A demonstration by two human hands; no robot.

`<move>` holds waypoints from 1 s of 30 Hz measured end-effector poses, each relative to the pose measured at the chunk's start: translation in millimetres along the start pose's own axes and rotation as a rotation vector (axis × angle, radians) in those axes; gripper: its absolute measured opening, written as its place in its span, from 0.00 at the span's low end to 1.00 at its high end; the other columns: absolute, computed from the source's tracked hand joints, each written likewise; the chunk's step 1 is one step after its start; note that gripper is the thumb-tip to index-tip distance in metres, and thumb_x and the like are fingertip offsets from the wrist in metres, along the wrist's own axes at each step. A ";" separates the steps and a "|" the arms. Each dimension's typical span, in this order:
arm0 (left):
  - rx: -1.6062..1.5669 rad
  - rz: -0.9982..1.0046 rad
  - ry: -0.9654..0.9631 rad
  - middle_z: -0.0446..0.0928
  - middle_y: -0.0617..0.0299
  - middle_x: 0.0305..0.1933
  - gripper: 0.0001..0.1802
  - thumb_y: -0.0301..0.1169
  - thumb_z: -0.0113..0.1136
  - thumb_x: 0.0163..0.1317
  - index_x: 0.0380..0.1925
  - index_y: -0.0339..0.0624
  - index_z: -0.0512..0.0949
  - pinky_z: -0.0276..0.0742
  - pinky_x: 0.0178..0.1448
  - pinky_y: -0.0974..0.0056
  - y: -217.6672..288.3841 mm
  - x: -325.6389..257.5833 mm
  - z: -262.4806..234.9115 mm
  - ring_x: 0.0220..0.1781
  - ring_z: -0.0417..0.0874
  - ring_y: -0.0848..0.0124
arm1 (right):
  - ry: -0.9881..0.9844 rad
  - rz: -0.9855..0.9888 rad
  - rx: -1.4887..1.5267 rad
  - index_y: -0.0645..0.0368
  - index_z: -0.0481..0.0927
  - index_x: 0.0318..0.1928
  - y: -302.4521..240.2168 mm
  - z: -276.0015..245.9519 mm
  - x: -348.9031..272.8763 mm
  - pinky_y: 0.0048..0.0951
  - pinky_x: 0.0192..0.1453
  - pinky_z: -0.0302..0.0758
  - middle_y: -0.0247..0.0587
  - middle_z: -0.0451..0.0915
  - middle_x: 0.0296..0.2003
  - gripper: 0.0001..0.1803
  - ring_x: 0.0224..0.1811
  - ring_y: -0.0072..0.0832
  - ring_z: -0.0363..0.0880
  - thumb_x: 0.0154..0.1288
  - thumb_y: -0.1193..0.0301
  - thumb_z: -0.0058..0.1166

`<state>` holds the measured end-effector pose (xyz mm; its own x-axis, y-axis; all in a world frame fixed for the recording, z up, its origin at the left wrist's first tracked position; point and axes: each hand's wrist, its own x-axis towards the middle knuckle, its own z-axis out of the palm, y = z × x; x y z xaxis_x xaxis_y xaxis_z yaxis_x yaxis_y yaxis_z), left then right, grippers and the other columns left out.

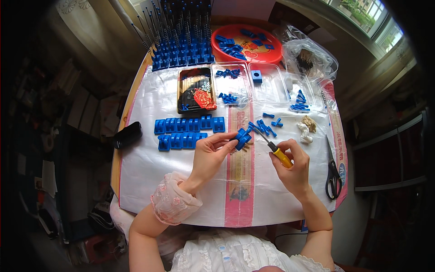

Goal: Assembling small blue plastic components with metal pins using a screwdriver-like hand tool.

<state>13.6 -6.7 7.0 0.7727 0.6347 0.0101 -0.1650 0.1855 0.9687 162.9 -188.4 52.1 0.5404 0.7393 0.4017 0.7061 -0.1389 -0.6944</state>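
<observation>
Between the fingertips of my left hand (212, 152) is a blue plastic part (243, 138), held above the middle of the table. My right hand (292, 165) is closed round the yellow handle of a screwdriver (282, 157), whose thin shaft points up and left towards that part. Small blue plastic pegs (263, 128) lie loose just beyond the screwdriver's tip. Left of my left hand, blue plastic blocks (182, 124) stand in two rows. I cannot tell whether the screwdriver's tip touches anything.
Clear trays (267, 97) and a black tray (183, 90) stand farther back. Behind them are a red basin (272, 56) of blue parts and a rack of blue pieces with upright springs (181, 43). Scissors (333, 174) lie right; a black case (128, 135) sits left.
</observation>
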 end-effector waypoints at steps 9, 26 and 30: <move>-0.219 -0.190 0.073 0.85 0.60 0.48 0.15 0.27 0.63 0.68 0.54 0.36 0.81 0.82 0.51 0.74 0.4 4.5 -4.4 0.47 0.85 0.78 | -0.064 -0.056 -0.064 0.61 0.81 0.48 -6.0 -2.7 2.0 0.32 0.32 0.79 0.44 0.84 0.33 0.15 0.32 0.37 0.86 0.61 0.75 0.66; -0.215 -0.210 0.068 0.85 0.60 0.50 0.16 0.27 0.62 0.69 0.56 0.38 0.80 0.81 0.52 0.75 2.4 4.0 -3.1 0.48 0.84 0.79 | -0.022 -0.010 -0.001 0.60 0.77 0.42 -2.6 1.6 -1.7 0.32 0.30 0.76 0.42 0.80 0.29 0.14 0.28 0.35 0.83 0.57 0.78 0.67; -0.217 -0.206 0.069 0.85 0.60 0.49 0.16 0.28 0.63 0.68 0.55 0.38 0.81 0.81 0.51 0.75 1.4 3.1 -3.2 0.47 0.84 0.80 | -0.034 -0.051 -0.005 0.61 0.77 0.40 -4.1 1.4 -0.9 0.32 0.29 0.77 0.42 0.81 0.30 0.13 0.28 0.37 0.83 0.56 0.79 0.67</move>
<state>13.9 -2.1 7.5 0.7615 0.6149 -0.2051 -0.1419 0.4669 0.8729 158.8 -187.6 53.8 0.4876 0.7674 0.4163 0.7347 -0.1031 -0.6706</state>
